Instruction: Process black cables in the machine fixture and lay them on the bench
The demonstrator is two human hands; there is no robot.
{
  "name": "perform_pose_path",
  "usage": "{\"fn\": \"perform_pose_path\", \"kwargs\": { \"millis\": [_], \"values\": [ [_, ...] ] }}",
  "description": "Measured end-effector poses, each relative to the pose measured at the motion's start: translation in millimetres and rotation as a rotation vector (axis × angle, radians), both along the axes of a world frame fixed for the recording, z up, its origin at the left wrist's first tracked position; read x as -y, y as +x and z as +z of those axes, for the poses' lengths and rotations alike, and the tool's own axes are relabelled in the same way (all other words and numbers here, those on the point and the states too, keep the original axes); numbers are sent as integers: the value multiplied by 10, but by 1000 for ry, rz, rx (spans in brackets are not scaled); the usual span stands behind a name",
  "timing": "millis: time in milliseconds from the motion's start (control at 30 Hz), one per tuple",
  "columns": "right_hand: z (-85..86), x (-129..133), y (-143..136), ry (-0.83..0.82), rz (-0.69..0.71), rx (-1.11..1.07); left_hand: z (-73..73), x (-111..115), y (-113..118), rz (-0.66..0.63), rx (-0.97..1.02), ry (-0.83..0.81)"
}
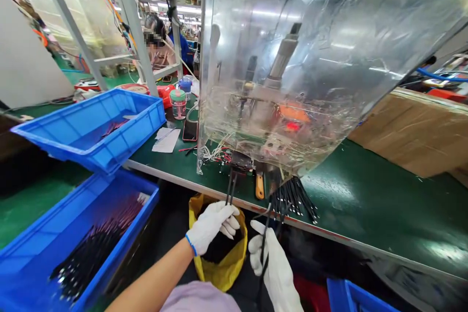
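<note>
My left hand (212, 225), in a white glove with a blue cuff, is closed on a pair of thin black cables (231, 186). Their far ends run up into the machine (242, 161) behind a clear plastic shield (329, 73). Also gloved, my right hand (274, 265) has its fingers curled around another black cable (263, 246), which hangs down past the palm. Just beyond it, a bundle of black cables (297, 196) with pale ends lies at the bench edge. A wooden-handled tool (259, 187) rests between the machine and the bundle.
Two blue bins (137, 134) stand at the left, the lower one holding many black cables (97, 248). A yellow bag (234, 268) hangs open below the bench (365, 190). A phone (190, 130), paper (166, 140) and a jar (178, 105) lie left; cardboard (413, 131) stands right.
</note>
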State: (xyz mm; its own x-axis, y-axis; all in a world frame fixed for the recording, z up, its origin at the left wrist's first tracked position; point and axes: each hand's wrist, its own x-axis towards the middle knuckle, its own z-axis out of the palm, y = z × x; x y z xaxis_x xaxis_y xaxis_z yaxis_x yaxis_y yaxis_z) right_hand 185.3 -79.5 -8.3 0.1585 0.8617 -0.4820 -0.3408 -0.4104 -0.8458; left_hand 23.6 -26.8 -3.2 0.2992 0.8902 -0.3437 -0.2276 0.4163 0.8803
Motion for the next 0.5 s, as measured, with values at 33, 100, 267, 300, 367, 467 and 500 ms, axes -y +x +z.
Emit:
{"fn": "perform_pose_path", "kwargs": {
  "millis": [33,100,267,300,367,467,500],
  "values": [
    [-10,39,18,3,-21,12,1,9,10,14,1,1],
    [-6,111,60,3,-62,37,-1,26,28,39,-1,2],
    [4,228,145,-43,-87,43,-8,48,59,65,-2,6],
    [-3,243,154,-46,-84,41,-4,49,62,65,-10,3],
    [-21,265,160,-56,-77,34,11,51,62,67,-21,-2],
    [-39,267,135,-77,-61,1,47,56,58,69,-17,-2],
    [-38,260,118,-80,-53,-16,61,58,56,67,-17,-1]
  ]
}}
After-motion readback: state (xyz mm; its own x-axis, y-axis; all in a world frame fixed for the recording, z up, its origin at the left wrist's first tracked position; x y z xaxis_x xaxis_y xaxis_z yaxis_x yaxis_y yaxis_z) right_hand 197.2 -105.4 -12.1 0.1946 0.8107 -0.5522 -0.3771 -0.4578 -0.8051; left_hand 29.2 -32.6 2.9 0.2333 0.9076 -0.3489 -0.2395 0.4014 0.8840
